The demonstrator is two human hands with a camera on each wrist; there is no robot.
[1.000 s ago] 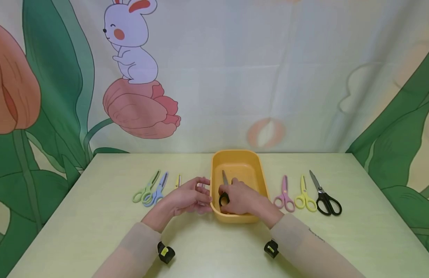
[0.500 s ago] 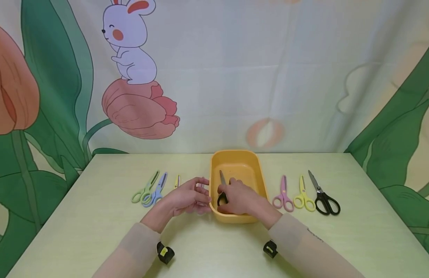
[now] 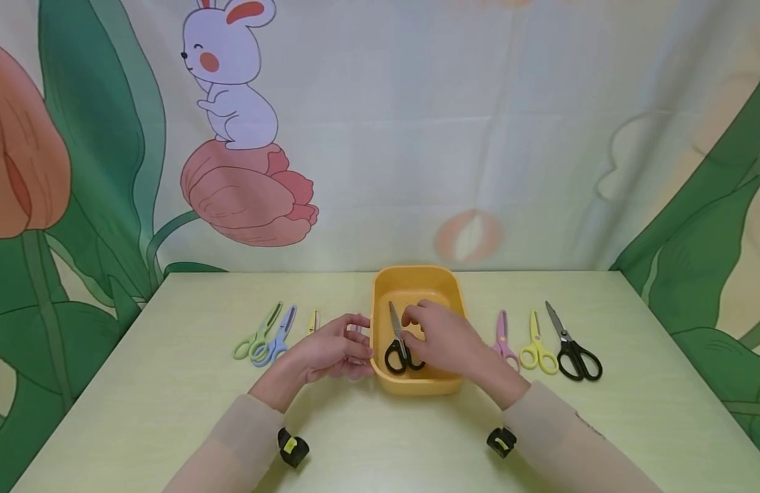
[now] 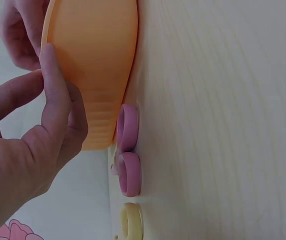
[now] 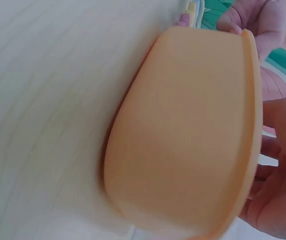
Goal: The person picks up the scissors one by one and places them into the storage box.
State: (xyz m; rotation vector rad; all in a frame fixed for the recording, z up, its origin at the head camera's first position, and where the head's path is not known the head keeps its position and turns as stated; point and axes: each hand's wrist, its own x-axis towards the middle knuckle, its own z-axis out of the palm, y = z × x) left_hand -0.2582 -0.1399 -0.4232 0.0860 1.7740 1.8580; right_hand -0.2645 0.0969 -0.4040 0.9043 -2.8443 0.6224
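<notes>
We have one pair of black-handled metal scissors [image 3: 400, 346] lying inside the orange plastic tub [image 3: 417, 281], so that much looks done. Our right hand [image 3: 444, 337] hovers over it, fingers loosely curled, holding nothing. Our left hand [image 3: 333, 350] rests relaxed against the tub's side. Six other scissors remain on the pale green table [image 3: 140, 411], including another black pair [image 3: 574, 349].

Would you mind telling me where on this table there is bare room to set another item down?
The widest bare stretch of the table is the near left corner; the near right corner is bare too. A free strip runs behind the orange tray along the backdrop. It is crowded beside the tray: green scissors and blue scissors left, yellow scissors and black scissors right.
</notes>
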